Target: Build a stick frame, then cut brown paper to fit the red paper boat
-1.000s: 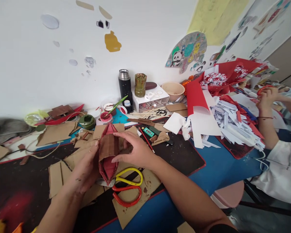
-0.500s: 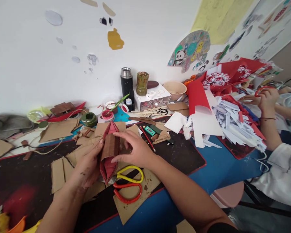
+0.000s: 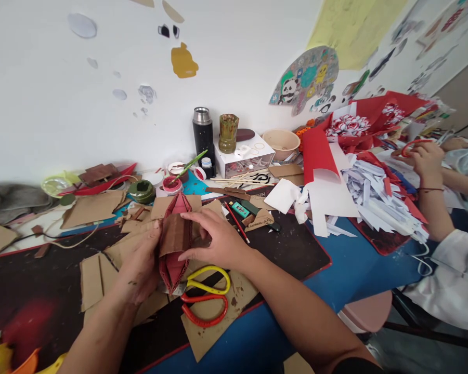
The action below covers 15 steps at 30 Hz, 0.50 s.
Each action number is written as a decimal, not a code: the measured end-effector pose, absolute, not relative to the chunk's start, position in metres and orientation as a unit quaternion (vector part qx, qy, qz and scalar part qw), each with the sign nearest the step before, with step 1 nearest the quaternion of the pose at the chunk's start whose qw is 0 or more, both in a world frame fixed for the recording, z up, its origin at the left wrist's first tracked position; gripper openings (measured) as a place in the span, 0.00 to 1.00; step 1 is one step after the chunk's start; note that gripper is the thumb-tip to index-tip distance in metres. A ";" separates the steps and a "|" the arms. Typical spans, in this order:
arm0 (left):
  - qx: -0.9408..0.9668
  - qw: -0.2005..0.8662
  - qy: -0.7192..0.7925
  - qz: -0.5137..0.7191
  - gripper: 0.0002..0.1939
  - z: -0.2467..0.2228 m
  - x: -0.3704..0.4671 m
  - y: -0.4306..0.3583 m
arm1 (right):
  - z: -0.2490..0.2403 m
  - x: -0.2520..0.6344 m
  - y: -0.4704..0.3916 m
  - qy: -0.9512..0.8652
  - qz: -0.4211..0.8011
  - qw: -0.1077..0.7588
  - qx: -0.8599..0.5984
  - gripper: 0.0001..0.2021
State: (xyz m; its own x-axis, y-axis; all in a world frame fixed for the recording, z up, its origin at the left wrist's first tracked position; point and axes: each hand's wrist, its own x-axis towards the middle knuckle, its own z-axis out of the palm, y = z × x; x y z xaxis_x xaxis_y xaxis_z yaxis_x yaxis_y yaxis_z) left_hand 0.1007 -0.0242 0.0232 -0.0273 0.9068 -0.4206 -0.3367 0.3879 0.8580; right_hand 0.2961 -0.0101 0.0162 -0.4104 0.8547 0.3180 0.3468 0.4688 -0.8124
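Observation:
A small red cardboard boat [image 3: 174,270] with pointed ends stands out from me, a curved brown cardboard piece [image 3: 175,235] arching over its middle. My left hand [image 3: 142,262] grips the boat along its left side. On the right, my right hand [image 3: 214,239] pinches the brown piece and the boat's edge between thumb and fingers. Scissors with one yellow and one red handle [image 3: 206,295] lie just below and right of the boat, on scrap cardboard [image 3: 234,306]; their blades are partly hidden.
Behind are a green paint jar [image 3: 142,192], a red paint jar [image 3: 172,185], a black flask [image 3: 203,137] and a white box [image 3: 244,160]. Paper strips [image 3: 378,197] pile up at right, near another person's hand [image 3: 428,160] with red-handled scissors.
The boat has rolled slightly, so more of the brown piece's top faces me. Both my hands keep their hold. The other person's hand has moved slightly left.

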 end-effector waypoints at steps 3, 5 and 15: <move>0.303 0.630 0.532 0.478 0.33 0.029 0.101 -0.026 | 0.015 0.296 -0.011 -0.770 0.341 0.369 -0.393 0.42; 0.321 0.631 0.533 0.465 0.35 0.033 0.100 -0.026 | 0.015 0.295 -0.011 -0.771 0.344 0.364 -0.392 0.43; 0.340 0.605 0.520 0.497 0.39 0.029 0.099 -0.024 | 0.017 0.293 -0.015 -0.705 0.407 0.439 -0.382 0.36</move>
State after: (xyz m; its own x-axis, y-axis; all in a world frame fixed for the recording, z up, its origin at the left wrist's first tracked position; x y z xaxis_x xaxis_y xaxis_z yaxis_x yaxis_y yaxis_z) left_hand 0.0988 -0.0243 0.0286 -0.0361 0.9558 -0.2917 -0.2481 0.2742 0.9291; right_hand 0.2930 -0.0152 0.0171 -0.3241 0.8947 0.3074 0.1810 0.3776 -0.9081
